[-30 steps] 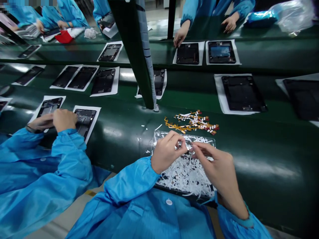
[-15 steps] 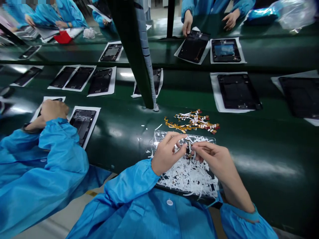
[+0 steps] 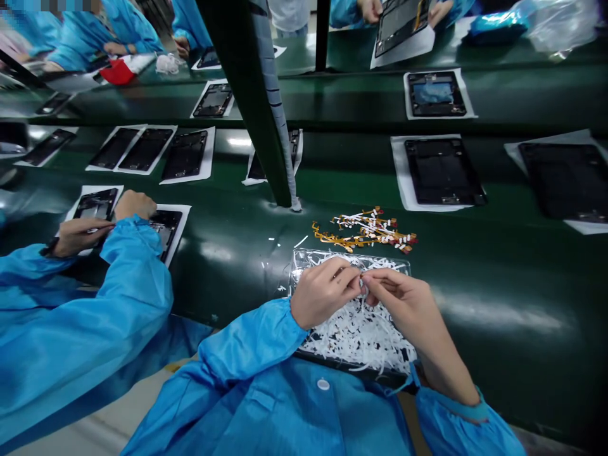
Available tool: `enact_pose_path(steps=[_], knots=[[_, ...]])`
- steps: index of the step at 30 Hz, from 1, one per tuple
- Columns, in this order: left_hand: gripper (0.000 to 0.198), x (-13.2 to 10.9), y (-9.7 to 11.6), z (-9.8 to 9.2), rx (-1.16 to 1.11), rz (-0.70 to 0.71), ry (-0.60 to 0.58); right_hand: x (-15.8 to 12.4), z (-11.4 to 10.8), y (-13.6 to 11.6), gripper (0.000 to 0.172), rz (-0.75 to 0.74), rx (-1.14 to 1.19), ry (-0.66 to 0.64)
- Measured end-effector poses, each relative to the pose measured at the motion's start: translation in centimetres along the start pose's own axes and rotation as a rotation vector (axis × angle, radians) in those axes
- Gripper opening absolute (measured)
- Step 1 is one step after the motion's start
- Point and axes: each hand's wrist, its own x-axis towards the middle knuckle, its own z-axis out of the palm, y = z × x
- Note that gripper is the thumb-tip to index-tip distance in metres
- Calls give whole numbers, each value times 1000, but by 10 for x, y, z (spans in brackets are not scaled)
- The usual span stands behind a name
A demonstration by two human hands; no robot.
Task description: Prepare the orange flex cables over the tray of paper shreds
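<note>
over the clear tray (image 3: pixel 304 261) of white paper strips (image 3: pixel 361 329), the left hand (image 3: pixel 323 292) and right hand (image 3: pixel 403 304) are meeting fingertip to fingertip, both pinching closed on one small piece (image 3: pixel 363 283) that is too tiny to make out. just beyond the tray, a pile of orange cables (image 3: pixel 365 231) is lying on the green belt (image 3: pixel 498 272), well clear of both hands.
</note>
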Motion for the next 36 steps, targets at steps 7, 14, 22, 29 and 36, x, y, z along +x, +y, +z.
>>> enact_pose_path(steps=[7,14,22,29,36], knots=[[7,-5,-16,-1,-113,-128,-191,3,-14,9,26,-37,-202,37],[12,-4,-12,-5,-132,-52,48,3,-10,8,25,-19,-176,19],[6,1,-7,1,-64,-21,60,2,-3,0,26,-47,-222,23],[9,2,-4,4,-18,-21,33,2,-2,4,27,-60,-233,32],[11,-5,-14,0,-215,-212,-75,0,-13,11,28,-18,-245,25]])
